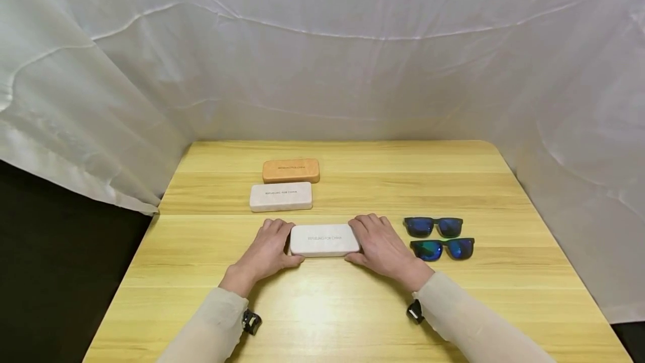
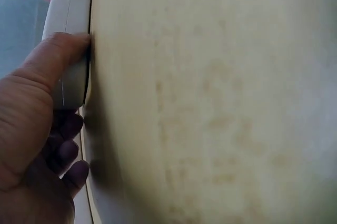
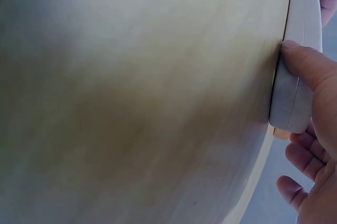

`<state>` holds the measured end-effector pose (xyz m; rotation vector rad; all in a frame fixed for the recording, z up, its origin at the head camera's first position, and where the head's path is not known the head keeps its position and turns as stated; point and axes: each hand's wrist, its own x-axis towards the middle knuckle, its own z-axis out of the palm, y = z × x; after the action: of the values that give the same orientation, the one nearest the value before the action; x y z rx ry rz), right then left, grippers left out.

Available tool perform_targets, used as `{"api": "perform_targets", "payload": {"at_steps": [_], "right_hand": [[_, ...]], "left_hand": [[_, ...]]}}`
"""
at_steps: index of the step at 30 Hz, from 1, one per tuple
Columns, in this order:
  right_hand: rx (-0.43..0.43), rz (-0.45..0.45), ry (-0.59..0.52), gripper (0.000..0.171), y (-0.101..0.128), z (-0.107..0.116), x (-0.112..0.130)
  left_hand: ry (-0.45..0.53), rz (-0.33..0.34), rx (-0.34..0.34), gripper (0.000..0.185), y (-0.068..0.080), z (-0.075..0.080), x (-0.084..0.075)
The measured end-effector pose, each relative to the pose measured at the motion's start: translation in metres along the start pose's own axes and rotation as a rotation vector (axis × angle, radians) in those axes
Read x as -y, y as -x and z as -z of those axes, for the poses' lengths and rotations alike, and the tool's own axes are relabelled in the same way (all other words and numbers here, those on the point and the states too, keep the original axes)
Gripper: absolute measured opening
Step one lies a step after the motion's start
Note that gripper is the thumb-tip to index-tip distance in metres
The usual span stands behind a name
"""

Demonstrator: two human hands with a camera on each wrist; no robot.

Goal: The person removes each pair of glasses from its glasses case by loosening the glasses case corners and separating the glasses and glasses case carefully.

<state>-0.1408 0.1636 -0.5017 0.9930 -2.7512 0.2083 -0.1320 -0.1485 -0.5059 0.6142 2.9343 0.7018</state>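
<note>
A white glasses case (image 1: 325, 240) with printed lettering lies lid up, lengthwise across the table in front of me. My left hand (image 1: 269, 250) grips its left end, the thumb on the near side and the fingers round the far side. The right hand (image 1: 381, 246) holds the opposite end the same way. In the left wrist view the left thumb presses the side of the case (image 2: 73, 3), across its lid seam. From the right wrist view, the case (image 3: 296, 90) looks closed, its bottom edge right at the tabletop.
Two pairs of dark sunglasses with blue lenses, one pair (image 1: 433, 227) behind the other (image 1: 443, 249), lie right of the right hand. Farther back stand a second white case (image 1: 281, 196) and an orange-brown case (image 1: 291, 171). White curtains (image 1: 353, 71) surround the wooden table (image 1: 201, 307).
</note>
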Motion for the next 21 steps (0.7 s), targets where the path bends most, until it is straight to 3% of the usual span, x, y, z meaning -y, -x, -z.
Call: {"api": "perform_targets", "payload": {"at_steps": [13, 21], "right_hand": [[0.007, -0.009, -0.017, 0.076, -0.0007, -0.0017, 0.0003], [0.013, -0.014, -0.007, 0.074, 0.0002, -0.0013, -0.0001]], "left_hand": [[-0.09, -0.044, -0.01, 0.074, 0.0013, -0.0005, 0.0081], [-0.03, -0.008, 0.014, 0.079, 0.0014, -0.0019, 0.0054]]}}
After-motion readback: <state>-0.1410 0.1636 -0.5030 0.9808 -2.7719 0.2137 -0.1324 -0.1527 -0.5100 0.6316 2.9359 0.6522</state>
